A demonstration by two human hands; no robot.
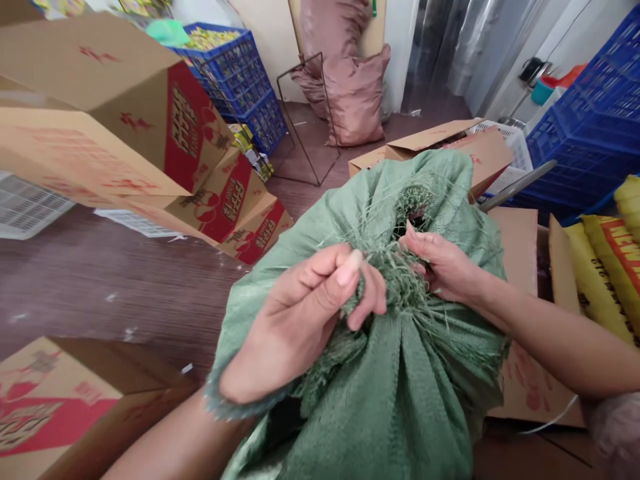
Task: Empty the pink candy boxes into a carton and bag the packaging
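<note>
A green woven sack (390,393) stands right in front of me, its neck gathered into a frayed bunch of loose threads. My left hand (300,313) is closed around the gathered neck, thumb and fingers pinching the fabric. My right hand (440,263) grips the frayed top from the other side, fingers curled into the threads. Beyond both hands the sack's mouth flares open.
Brown cartons with red print (165,133) are stacked at the left, another (55,407) lies at bottom left. Blue plastic crates (590,133) stand at the right, more (240,73) at the back. Yellow bags (605,267) lie right. Pink sacks (350,87) lean on the far wall.
</note>
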